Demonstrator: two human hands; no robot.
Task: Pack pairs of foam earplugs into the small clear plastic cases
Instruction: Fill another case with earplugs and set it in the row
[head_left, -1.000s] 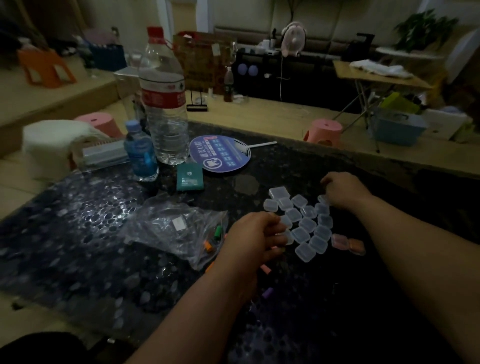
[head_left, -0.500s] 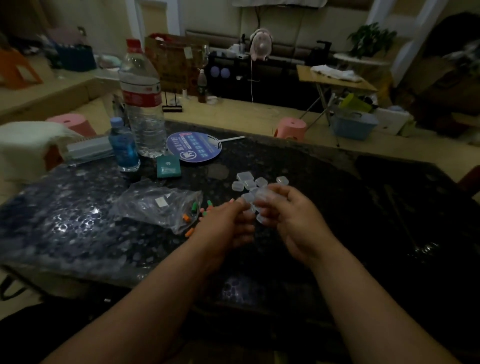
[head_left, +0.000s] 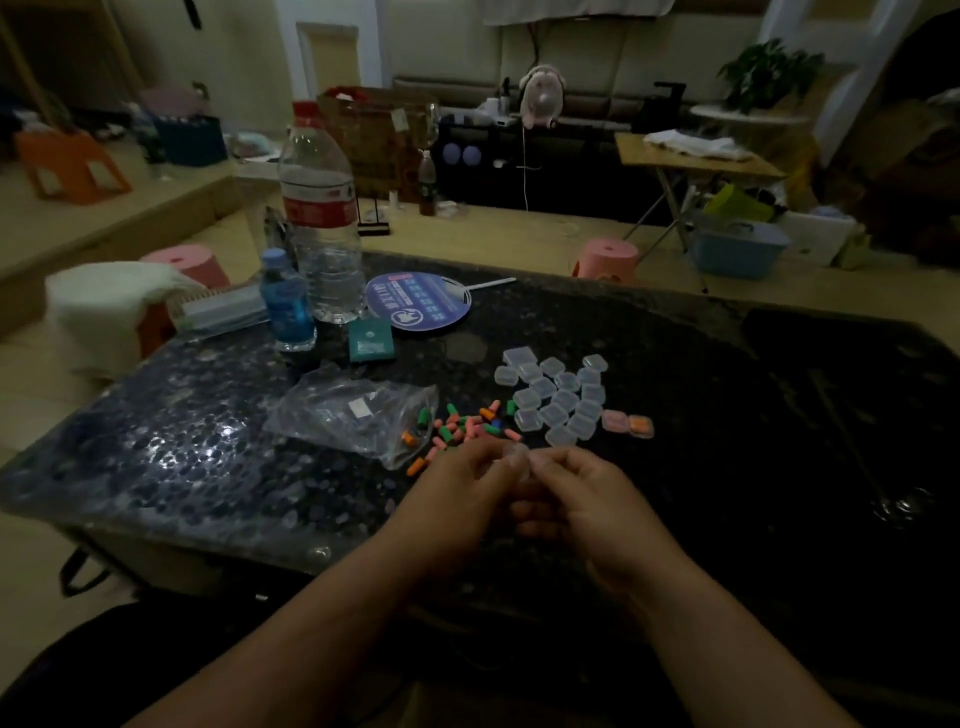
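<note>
While both hands meet low over the counter (head_left: 779, 395), the left hand (head_left: 462, 493) and right hand (head_left: 587, 499) pinch one clear case (head_left: 516, 453) between their fingers. Loose earplugs (head_left: 467, 426) lie just beyond, with empty cases (head_left: 558, 400) to their right.

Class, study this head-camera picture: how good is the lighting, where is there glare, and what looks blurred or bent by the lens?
Head view: dim overall, with the near forearms and the right side of the dark speckled glossy table almost black; white glare patches on its left side; the clear case in the grip of the left hand and right hand is smeared; wide-angle bending curves the room's edges.
</note>
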